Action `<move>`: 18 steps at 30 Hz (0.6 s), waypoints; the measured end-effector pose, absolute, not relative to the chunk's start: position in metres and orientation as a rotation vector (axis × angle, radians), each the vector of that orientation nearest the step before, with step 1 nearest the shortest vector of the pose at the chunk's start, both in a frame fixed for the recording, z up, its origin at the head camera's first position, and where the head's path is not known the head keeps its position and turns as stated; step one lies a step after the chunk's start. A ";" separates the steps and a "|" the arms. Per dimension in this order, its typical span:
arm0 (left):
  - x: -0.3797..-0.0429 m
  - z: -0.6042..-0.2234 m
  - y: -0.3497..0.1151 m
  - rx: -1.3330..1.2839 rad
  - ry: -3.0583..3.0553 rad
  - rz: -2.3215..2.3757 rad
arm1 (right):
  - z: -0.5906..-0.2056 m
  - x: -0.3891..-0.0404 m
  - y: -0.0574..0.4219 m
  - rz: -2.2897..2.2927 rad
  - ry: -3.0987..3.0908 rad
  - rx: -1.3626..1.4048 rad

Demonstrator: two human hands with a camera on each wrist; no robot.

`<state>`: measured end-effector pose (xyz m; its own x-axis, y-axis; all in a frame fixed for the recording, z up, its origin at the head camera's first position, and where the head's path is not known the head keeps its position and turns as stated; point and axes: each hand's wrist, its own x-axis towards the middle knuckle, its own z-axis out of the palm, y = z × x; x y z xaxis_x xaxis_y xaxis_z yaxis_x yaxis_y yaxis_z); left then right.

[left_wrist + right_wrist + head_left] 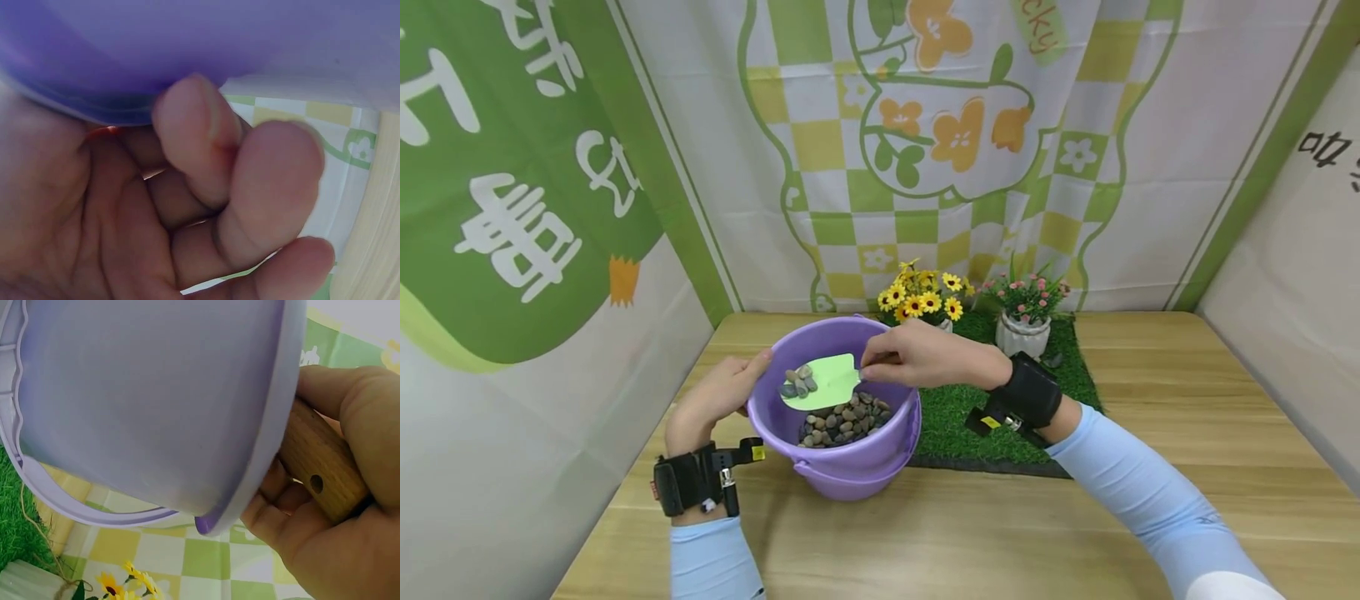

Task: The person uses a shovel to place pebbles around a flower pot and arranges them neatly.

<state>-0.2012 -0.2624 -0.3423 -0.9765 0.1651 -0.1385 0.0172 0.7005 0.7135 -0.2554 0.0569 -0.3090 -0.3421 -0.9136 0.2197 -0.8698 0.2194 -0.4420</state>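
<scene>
My left hand [718, 392] grips the rim of a purple bucket [853, 482] on its left side, its fingers curled beneath the rim in the left wrist view. In my right hand [928, 354] is a garden trowel, held by its wooden handle [328, 469]. The light green trowel blade [835, 385] is inside the bucket opening and carries several small stones [801, 383] near its tip. Below it, a heap of brown and grey pebbles [847, 421] covers part of the bucket's bottom. The bucket's handle [857, 477] hangs down along its near side.
Behind the bucket to the right lies a green artificial turf mat [973, 429]. Yellow flowers [923, 293] and a white pot [1024, 335] with pink flowers stand on it. The wooden table [1000, 533] meets printed fabric walls [917, 125] at the back and sides.
</scene>
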 end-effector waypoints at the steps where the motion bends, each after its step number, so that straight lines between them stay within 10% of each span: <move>1: -0.201 -0.342 -0.262 0.144 2.718 1.138 | -0.308 -0.256 0.058 -0.768 2.384 -1.746; 18: -0.199 -0.340 -0.262 0.124 2.700 1.165 | -0.288 -0.262 0.070 -0.782 2.415 -1.660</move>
